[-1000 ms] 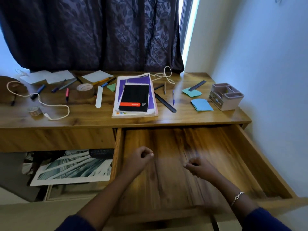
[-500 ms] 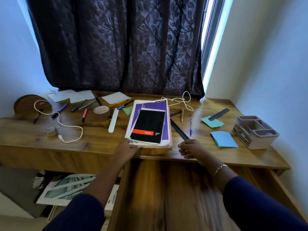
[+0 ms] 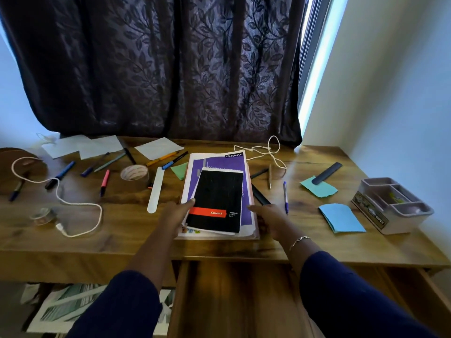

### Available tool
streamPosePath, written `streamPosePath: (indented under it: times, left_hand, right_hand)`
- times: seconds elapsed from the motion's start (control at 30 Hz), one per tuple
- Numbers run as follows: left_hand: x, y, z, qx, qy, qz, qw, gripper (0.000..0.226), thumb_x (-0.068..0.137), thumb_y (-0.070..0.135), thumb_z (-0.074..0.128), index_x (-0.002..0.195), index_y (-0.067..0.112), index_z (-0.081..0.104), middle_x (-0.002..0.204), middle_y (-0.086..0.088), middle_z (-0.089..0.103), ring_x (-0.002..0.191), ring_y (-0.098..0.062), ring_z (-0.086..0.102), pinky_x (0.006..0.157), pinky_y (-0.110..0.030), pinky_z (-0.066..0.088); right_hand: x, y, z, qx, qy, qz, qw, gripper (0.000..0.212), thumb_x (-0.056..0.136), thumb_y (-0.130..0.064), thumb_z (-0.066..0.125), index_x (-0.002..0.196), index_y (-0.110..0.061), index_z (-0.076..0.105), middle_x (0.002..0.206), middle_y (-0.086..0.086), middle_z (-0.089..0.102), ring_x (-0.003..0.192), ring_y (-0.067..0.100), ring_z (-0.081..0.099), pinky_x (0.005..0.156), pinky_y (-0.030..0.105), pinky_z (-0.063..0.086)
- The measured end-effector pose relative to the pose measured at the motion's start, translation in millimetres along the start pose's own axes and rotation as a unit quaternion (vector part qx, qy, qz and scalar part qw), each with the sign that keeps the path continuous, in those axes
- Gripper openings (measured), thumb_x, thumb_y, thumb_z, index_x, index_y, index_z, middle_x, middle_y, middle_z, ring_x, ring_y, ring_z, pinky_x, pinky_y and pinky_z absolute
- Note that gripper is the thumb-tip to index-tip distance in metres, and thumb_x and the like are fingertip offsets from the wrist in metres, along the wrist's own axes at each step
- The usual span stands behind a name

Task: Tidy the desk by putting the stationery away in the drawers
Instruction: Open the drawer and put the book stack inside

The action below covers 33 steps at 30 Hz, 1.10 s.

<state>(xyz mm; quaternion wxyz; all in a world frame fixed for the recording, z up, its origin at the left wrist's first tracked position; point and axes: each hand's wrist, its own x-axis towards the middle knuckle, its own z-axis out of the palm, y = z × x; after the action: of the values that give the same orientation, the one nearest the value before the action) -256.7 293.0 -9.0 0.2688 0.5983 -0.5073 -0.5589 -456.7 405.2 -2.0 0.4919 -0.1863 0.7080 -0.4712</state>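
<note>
A stack of notebooks (image 3: 246, 225) lies at the middle of the wooden desk (image 3: 122, 242), with a black spiral pad (image 3: 217, 191) on a purple notebook (image 3: 219, 163). My left hand (image 3: 174, 214) grips the stack's left edge, its thumb on the black pad. My right hand (image 3: 269, 219) holds the right edge, fingers curled at the side. Below the desk front the drawer (image 3: 244, 301) stands pulled out, its wooden bottom bare where visible.
Left of the stack lie a white ruler (image 3: 156, 189), a tape roll (image 3: 134, 173), several pens (image 3: 105, 179), papers (image 3: 83, 146) and a white cable (image 3: 73, 204). To the right are a blue pen (image 3: 285, 197), blue sticky notes (image 3: 341, 218) and a desk organizer (image 3: 390, 204).
Both hands rose from inside the open drawer to the desk top and closed on the two sides of the notebook stack. The view tilted up and moved closer.
</note>
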Motion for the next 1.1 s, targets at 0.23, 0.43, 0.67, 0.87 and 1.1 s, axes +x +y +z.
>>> streamPosePath:
  times: [0.23,0.43,0.67,0.87,1.1]
  left_hand:
    - [10,9,1,-0.145,-0.034,-0.071,0.986,0.058,0.076,0.032,0.074,0.121,0.005,0.05,0.118,-0.015,0.058,0.108,-0.029,0.055,0.092,-0.046,0.046]
    - [-4,0,12,-0.123,0.009,-0.046,0.991,0.058,0.076,0.025,0.076,0.121,0.003,0.045,0.116,-0.019,0.059,0.104,-0.034,0.059,0.089,-0.047,0.05]
    - [-47,8,14,-0.117,-0.001,0.041,0.992,0.061,0.074,0.017,0.076,0.123,0.005,0.041,0.116,-0.016,0.056,0.111,-0.03,0.055,0.093,-0.048,0.048]
    - [-120,22,28,-0.121,-0.028,0.087,0.988,0.053,0.075,0.013,0.075,0.116,0.007,0.042,0.103,-0.01,0.055,0.093,-0.021,0.056,0.074,-0.035,0.047]
    - [-221,-1,56,-0.127,-0.077,0.06,0.987,0.049,0.073,0.003,0.074,0.113,0.002,0.045,0.102,-0.013,0.059,0.09,-0.024,0.059,0.062,-0.029,0.051]
  right_hand:
    - [25,-1,15,-0.09,0.04,0.006,0.995,0.09,0.065,-0.045,0.078,0.135,-0.008,0.034,0.13,0.014,0.049,0.114,0.029,0.053,0.092,0.043,0.049]
    - [9,-1,15,-0.109,0.04,-0.022,0.993,0.086,0.07,-0.037,0.077,0.136,-0.009,0.028,0.132,0.014,0.047,0.113,0.028,0.055,0.093,0.045,0.05]
    - [-39,-3,-7,-0.072,0.053,-0.102,0.991,0.069,0.077,-0.029,0.073,0.131,-0.011,0.033,0.122,0.01,0.051,0.088,0.016,0.058,0.069,0.032,0.053]
    - [-99,10,-40,-0.059,0.081,-0.131,0.986,0.071,0.073,-0.034,0.074,0.129,-0.013,0.035,0.124,0.008,0.051,0.094,0.016,0.054,0.063,0.026,0.048]
    - [-187,47,-104,-0.075,0.065,-0.114,0.988,0.051,0.075,-0.025,0.073,0.112,-0.013,0.04,0.088,-0.004,0.054,0.075,0.01,0.058,0.054,0.018,0.05]
